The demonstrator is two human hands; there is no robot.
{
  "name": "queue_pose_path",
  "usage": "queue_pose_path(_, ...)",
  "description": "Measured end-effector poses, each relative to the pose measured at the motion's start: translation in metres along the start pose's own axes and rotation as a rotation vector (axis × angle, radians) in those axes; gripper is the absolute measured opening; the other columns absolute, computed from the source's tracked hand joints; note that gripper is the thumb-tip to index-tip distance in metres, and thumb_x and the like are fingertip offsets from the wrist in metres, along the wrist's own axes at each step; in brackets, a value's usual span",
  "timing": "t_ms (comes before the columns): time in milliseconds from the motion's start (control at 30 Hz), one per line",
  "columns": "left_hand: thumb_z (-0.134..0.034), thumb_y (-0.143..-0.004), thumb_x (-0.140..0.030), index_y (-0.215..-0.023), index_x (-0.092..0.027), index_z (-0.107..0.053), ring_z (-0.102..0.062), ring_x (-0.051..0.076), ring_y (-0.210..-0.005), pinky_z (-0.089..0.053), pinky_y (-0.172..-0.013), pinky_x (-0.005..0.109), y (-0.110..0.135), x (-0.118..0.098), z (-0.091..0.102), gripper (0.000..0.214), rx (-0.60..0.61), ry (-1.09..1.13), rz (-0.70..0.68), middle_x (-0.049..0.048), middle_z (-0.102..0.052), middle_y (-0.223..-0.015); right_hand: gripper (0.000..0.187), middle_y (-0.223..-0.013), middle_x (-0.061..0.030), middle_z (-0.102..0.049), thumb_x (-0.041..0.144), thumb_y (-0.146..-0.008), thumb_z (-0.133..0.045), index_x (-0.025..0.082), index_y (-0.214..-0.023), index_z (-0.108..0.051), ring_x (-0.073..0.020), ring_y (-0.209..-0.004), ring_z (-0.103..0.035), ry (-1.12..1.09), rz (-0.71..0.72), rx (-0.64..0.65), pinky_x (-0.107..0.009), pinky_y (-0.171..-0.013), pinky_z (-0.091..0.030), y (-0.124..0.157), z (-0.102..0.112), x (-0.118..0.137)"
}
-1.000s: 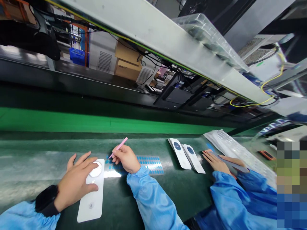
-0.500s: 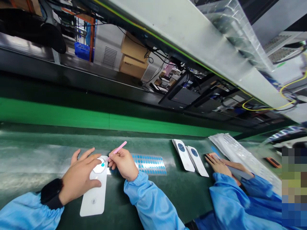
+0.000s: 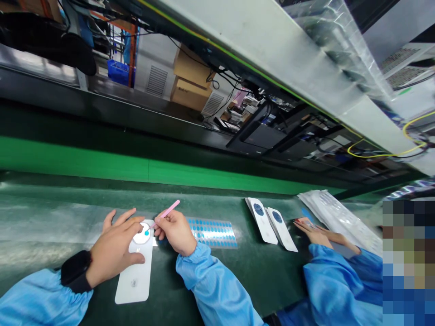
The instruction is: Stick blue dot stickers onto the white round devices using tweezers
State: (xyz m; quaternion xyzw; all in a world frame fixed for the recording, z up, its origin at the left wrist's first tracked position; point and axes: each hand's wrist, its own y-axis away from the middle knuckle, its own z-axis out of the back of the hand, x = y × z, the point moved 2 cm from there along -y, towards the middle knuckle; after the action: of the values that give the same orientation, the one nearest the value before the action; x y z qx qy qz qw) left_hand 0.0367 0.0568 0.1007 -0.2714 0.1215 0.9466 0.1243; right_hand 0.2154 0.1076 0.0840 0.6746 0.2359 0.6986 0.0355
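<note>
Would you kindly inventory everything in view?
Bench: one, dark green, foreground
Panel: one, white, under left hand
Tool: one, pink, in right hand
Dot: one, blue, at tool's tip
Sheet: one, clear with blue dots, by right hand
Panel piles: two, white, right of sheet
Cartons: at least two, brown, beyond bench
Basket: one, blue, upper left
Beam: one, pale, overhead
Co-worker's hands: two, bare, right
Wristband: one, black, left wrist
Left hand: one, bare, on panel
Right hand: one, bare, near panel

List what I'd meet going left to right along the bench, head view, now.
Black wristband → single white panel → right hand → blue-dot sheet → first white stack → second white stack → co-worker's hands.
</note>
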Motion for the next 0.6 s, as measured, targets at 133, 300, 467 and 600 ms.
queue_pose_path(133, -0.083, -0.06, -0.025, -0.093, -0.029, -0.068, -0.045, 0.045, -0.153, -0.019, -0.126, 0.081, 0.0004, 0.0017, -0.0009, 0.036, -0.032, 0.016, -0.02, 0.0062, -0.073, -0.143, 0.038, -0.057, -0.0005, -0.064, 0.052, -0.066, -0.079, 0.02, -0.07, -0.059, -0.011, -0.045, -0.056, 0.006, 0.001, 0.001, -0.023, -0.043, -0.043, -0.0002, 0.0, -0.0012)
queue_pose_path(300, -0.083, -0.06, -0.026, -0.093, -0.029, -0.067, -0.045, 0.045, -0.153, -0.018, -0.126, 0.081, 0.0001, 0.0031, -0.002, 0.036, -0.022, 0.012, -0.018, 0.006, -0.073, -0.143, 0.04, -0.059, -0.0013, -0.064, 0.053, -0.066, -0.08, 0.019, -0.07, -0.059, -0.0115, -0.046, -0.057, 0.004, -0.007, 0.0, -0.023, -0.043, -0.044, -0.0004, -0.0003, -0.0002)
queue_pose_path(467, -0.083, -0.062, -0.027, -0.093, -0.029, -0.067, -0.046, 0.045, -0.153, -0.02, -0.125, 0.08, 0.0002, 0.0031, -0.0018, 0.035, -0.031, 0.003, -0.034, 0.0058, -0.073, -0.143, 0.037, -0.058, -0.0002, -0.063, 0.05, -0.069, -0.08, 0.019, -0.07, -0.059, -0.0115, -0.047, -0.056, 0.014, -0.007, 0.009, -0.022, -0.044, -0.045, 0.0006, -0.0003, 0.0014)
queue_pose_path(600, -0.083, -0.062, -0.028, -0.095, -0.029, -0.067, -0.047, 0.044, -0.152, -0.023, -0.125, 0.079, 0.0011, 0.0049, -0.002, 0.036, -0.037, -0.017, -0.045, 0.006, -0.073, -0.143, 0.033, -0.056, -0.0001, -0.064, 0.047, -0.07, -0.079, 0.019, -0.069, -0.06, -0.0112, -0.046, -0.056, 0.026, -0.008, -0.004, -0.022, -0.044, -0.045, 0.0019, -0.0004, 0.0022)
